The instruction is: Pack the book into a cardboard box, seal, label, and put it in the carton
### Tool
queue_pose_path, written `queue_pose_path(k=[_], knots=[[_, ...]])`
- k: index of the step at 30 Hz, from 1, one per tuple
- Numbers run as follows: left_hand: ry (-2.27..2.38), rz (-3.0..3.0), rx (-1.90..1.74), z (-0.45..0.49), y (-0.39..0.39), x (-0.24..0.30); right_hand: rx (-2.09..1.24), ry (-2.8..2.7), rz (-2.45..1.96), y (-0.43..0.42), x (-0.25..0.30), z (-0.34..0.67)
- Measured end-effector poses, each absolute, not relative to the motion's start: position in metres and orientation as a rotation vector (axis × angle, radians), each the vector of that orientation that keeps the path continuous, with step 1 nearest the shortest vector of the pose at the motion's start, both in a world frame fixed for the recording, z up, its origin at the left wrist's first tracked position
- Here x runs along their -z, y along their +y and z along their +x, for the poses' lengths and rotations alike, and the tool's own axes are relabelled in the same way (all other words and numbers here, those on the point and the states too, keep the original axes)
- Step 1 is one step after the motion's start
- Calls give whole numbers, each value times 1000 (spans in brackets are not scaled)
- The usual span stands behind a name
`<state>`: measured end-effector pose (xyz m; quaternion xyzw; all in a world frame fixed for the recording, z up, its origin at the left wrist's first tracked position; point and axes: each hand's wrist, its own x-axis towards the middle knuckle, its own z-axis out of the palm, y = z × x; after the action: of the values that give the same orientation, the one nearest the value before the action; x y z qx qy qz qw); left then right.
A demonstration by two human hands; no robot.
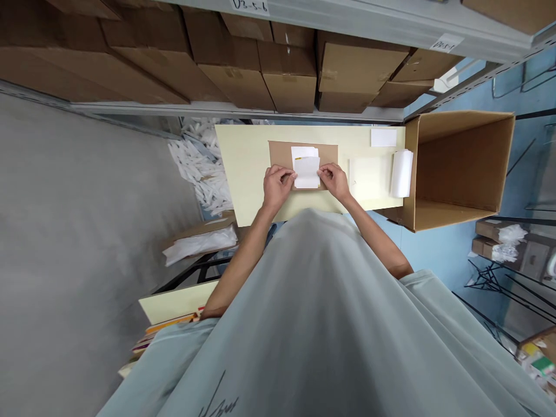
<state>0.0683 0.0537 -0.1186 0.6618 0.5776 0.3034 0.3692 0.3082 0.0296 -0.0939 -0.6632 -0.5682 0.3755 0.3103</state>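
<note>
A brown cardboard sheet [281, 152] lies flat on the pale yellow tabletop [247, 174]. Over its middle is a small white sheet of paper [307, 174], partly covering another white sheet [303, 152] behind it. A thin yellow strip shows along the upper edge of the front sheet. My left hand [278, 186] pinches the front sheet's left edge between thumb and fingers. At its right edge, my right hand [334, 179] has the same sheet in a similar pinch. Any print on the papers is too small to read.
A white roll [401, 174] and a white card [383, 138] lie on the table's right side. Beyond them stands an open cardboard box [460, 174]. Packed cartons [289, 87] fill the shelf behind. White scraps [204, 174] are heaped to the left.
</note>
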Motion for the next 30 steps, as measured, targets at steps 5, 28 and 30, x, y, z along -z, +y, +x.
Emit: queue_pose_path(k=[5, 28, 30], knots=[[1502, 1723, -777, 72, 54, 116, -979, -1489, -1832, 33, 91, 304], [1648, 1745, -714, 89, 54, 113, -912, -1403, -2017, 42, 96, 292], [1639, 1749, -699, 88, 54, 113, -934, -1386, -2007, 41, 98, 293]])
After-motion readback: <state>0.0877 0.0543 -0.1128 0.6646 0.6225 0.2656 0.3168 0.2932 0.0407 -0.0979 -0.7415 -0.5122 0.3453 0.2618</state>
